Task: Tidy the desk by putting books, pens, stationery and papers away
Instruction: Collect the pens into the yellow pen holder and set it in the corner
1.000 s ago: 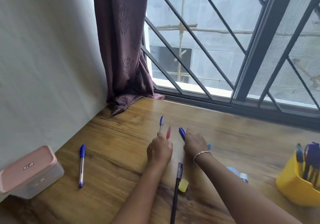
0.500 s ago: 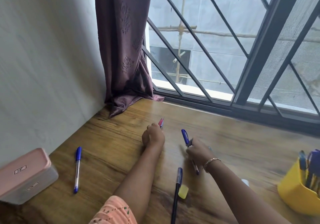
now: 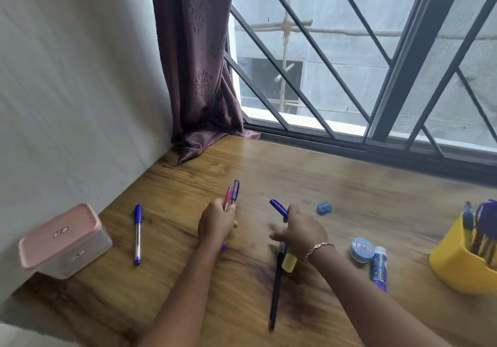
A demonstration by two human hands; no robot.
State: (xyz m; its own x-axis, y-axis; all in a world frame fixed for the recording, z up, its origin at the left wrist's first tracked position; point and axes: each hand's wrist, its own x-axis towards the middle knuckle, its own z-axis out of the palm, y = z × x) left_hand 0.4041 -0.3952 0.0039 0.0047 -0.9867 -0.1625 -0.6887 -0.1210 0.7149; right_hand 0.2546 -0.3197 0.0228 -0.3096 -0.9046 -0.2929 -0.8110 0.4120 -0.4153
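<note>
Two pens (image 3: 235, 191), red + blue, gripped in L hand (image 3: 216, 221), barrels hidden. R hand (image 3: 302, 228) grips blue-capped pen (image 3: 278, 207), mostly hidden. Tin (image 3: 361, 249) label, lower right: illegible.

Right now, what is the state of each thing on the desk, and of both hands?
Left hand, holds a red pen and a blue pen.
Right hand, holds a blue-capped pen.
Loose blue pen, lying flat, capped.
Black pen, lying flat.
Box, lid on.
Glue stick, lying down.
Yellow holder, upright, holds pens.
</note>
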